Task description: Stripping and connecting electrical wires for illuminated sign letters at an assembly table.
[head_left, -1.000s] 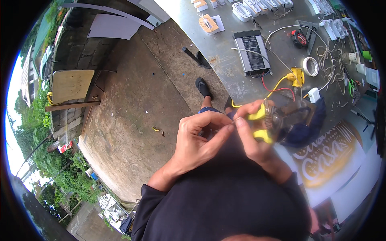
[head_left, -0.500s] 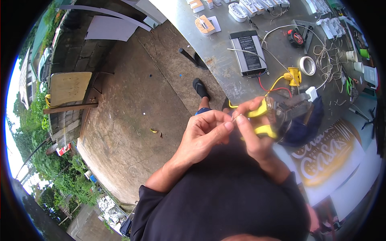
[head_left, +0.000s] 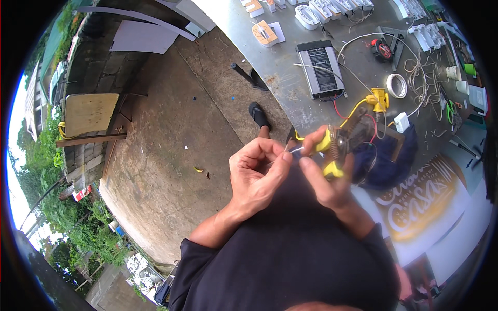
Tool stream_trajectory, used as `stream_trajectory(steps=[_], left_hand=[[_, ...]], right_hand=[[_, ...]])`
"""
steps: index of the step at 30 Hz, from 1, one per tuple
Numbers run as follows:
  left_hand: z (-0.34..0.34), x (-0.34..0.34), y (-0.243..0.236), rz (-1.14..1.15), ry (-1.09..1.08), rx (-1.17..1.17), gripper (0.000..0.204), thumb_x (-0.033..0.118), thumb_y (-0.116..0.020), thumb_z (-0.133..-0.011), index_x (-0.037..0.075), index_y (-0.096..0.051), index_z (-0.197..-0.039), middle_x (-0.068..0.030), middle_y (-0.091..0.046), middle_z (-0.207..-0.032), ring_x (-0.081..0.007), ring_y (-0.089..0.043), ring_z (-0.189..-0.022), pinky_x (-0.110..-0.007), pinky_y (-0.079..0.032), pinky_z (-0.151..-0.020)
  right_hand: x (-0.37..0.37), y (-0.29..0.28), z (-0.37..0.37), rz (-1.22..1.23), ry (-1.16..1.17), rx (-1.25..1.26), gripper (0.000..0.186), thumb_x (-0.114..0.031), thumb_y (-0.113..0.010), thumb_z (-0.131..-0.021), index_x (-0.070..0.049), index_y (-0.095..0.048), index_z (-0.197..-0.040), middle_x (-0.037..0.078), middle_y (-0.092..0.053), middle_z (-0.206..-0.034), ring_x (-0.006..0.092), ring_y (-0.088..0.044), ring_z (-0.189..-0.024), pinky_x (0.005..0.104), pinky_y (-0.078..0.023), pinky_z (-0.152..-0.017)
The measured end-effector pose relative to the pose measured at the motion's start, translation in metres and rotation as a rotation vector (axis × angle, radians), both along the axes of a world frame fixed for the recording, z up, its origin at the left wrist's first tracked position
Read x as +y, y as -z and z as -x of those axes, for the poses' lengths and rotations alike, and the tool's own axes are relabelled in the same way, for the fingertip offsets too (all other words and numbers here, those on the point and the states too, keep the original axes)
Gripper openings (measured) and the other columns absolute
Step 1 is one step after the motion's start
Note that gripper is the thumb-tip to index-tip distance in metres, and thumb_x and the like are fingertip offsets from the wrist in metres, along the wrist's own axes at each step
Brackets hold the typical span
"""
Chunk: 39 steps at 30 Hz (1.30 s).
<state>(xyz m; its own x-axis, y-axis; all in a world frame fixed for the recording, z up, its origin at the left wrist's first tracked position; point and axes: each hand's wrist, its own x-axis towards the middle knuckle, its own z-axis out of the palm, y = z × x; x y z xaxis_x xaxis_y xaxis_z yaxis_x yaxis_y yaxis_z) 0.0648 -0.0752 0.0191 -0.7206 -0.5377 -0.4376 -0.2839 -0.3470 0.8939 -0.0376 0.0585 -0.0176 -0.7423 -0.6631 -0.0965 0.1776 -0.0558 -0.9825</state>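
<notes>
My left hand (head_left: pixel 254 173) pinches a thin white wire (head_left: pixel 295 150) between thumb and forefinger. The wire's end points toward my right hand (head_left: pixel 329 186). That hand is wrapped round a wire stripper (head_left: pixel 333 169) with yellow grips and a coil spring. Its dark metal head is blurred and tips away over the bench. A small gap separates the thumb and forefinger of my right hand, near the wire's end. Beyond the tool lies a dark blue cloth (head_left: pixel 397 163).
On the metal bench (head_left: pixel 275 57) are a silver power box (head_left: pixel 320 70), a yellow socket (head_left: pixel 380 99), a white tape roll (head_left: pixel 397 85), a tape measure (head_left: pixel 382 49) and tangled cord (head_left: pixel 423 83). White light-up letters (head_left: pixel 306 15) line its far edge. A printed sign (head_left: pixel 423 202) lies at right.
My hands have drawn slightly apart, and more of the white wire shows between them. The wire stripper has shifted a little left with my right hand, its head turning.
</notes>
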Motion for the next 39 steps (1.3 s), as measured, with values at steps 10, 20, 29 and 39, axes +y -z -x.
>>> stream_trajectory(steps=[10, 20, 29, 39], left_hand=[[0.000, -0.008, 0.001, 0.133, -0.100, 0.258, 0.008, 0.006, -0.065, -0.098, 0.000, -0.061, -0.101, -0.0131, -0.071, -0.102, -0.0120, -0.064, -0.087, -0.025, -0.051, -0.078], [-0.008, -0.009, 0.006, 0.092, -0.091, 0.383, 0.010, 0.008, -0.066, -0.098, 0.000, -0.060, -0.101, -0.0155, -0.069, -0.107, -0.0158, -0.065, -0.094, -0.028, -0.052, -0.082], [-0.010, -0.009, 0.007, 0.188, -0.075, 0.364, 0.008, 0.005, -0.067, -0.096, 0.000, -0.061, -0.098, -0.0155, -0.068, -0.104, -0.0216, -0.068, -0.098, -0.035, -0.054, -0.090], [-0.010, -0.009, 0.005, 0.239, -0.066, 0.345, 0.007, 0.003, -0.068, -0.095, -0.001, -0.062, -0.097, -0.0149, -0.069, -0.102, -0.0212, -0.070, -0.094, -0.034, -0.057, -0.085]], right_hand=[[0.011, -0.014, -0.007, -0.296, -0.201, 0.222, 0.040, -0.003, -0.076, -0.080, -0.001, -0.054, -0.113, 0.010, -0.064, -0.091, 0.0195, -0.065, -0.082, 0.0328, -0.051, -0.075], [0.008, -0.013, -0.009, -0.274, -0.195, 0.345, 0.049, -0.003, -0.077, -0.069, -0.001, -0.056, -0.113, 0.013, -0.061, -0.087, 0.0332, -0.065, -0.078, 0.0423, -0.051, -0.069], [0.009, -0.012, -0.010, -0.288, -0.202, 0.402, 0.055, -0.004, -0.077, -0.064, -0.001, -0.055, -0.114, 0.015, -0.060, -0.087, 0.0350, -0.062, -0.078, 0.0436, -0.050, -0.068], [0.007, -0.011, -0.010, -0.292, -0.190, 0.426, 0.054, -0.004, -0.079, -0.066, -0.002, -0.055, -0.113, 0.014, -0.060, -0.085, 0.0336, -0.063, -0.075, 0.0424, -0.050, -0.066]])
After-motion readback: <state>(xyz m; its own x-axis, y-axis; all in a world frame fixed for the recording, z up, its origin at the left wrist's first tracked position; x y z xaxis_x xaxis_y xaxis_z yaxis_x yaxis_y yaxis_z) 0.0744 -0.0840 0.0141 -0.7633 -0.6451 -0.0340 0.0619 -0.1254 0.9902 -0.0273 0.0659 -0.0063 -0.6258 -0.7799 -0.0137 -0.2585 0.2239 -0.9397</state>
